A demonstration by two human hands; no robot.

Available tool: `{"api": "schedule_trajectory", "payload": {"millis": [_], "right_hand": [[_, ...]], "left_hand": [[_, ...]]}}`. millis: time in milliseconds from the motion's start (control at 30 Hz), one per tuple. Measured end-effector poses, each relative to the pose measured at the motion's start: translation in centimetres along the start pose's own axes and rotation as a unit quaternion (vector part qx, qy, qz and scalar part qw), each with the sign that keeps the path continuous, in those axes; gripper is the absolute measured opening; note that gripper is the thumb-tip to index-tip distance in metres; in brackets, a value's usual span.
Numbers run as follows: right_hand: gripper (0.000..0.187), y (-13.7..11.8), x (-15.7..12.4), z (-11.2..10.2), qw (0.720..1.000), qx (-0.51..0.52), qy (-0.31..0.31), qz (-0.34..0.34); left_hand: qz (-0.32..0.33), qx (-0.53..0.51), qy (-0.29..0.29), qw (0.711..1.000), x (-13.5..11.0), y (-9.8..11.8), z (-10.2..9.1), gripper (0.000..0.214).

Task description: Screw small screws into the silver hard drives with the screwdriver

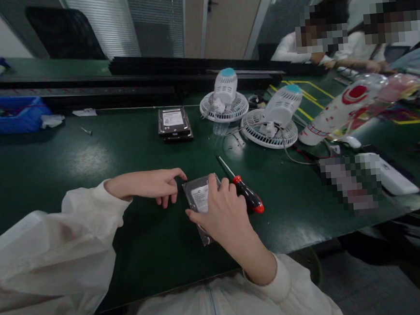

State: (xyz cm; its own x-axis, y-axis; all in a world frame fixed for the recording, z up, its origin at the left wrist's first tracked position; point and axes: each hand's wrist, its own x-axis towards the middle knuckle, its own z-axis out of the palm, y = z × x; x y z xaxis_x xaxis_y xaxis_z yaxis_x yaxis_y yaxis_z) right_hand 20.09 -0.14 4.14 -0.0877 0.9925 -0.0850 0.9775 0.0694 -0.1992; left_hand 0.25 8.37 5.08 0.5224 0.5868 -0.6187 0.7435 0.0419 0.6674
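A hard drive [199,197] with a white label lies on the green bench in front of me, slightly turned. My right hand [224,207] spans it from the right, thumb at its left edge and index finger by its far right corner; the palm hides part of it. Near the drive's far left corner is my left hand [161,185], index finger stretched out and the others loosely bent, holding nothing. A screwdriver [248,193] with a black and red handle rests just right of my right hand. Farther back sit stacked hard drives [174,123].
Two white fan-like units [226,90] with round grilles stand at the back, their cables trailing. A blue bin [8,115] is at the far left. Rightward are a large patterned bottle [332,114] and a white device [389,172]. Other people [312,33] sit beyond.
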Motion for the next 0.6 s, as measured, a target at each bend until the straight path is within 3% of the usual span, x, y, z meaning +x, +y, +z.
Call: {"api": "schedule_trajectory", "payload": {"millis": [67, 233, 367, 500, 600], "right_hand": [[0.087, -0.3, -0.3, -0.4, 1.000, -0.001, -0.012, -0.007], [0.089, 1.0, -1.0, -1.3, 0.995, 0.036, -0.053, -0.080], [0.064, 4.3, -1.2, -1.8, 0.986, 0.079, -0.050, -0.141], [0.038, 8.1, -1.3, -1.9, 0.991, 0.093, 0.035, -0.086], [0.038, 10.0, -1.1, -1.3, 0.993, 0.071, 0.091, -0.020]], "left_hand": [[0.014, -0.013, -0.002, 1.000, 0.2, 0.0, 0.0, 0.057], [0.026, -0.030, 0.011, 0.999, 0.5, -0.6, -0.3, 0.041], [0.037, -0.035, 0.007, 0.999, 0.5, -1.0, -0.6, 0.032], [0.042, -0.039, 0.001, 0.998, 0.8, -1.3, -0.8, 0.035], [0.040, -0.037, 0.000, 0.998, 1.0, -1.6, -0.9, 0.035]]}}
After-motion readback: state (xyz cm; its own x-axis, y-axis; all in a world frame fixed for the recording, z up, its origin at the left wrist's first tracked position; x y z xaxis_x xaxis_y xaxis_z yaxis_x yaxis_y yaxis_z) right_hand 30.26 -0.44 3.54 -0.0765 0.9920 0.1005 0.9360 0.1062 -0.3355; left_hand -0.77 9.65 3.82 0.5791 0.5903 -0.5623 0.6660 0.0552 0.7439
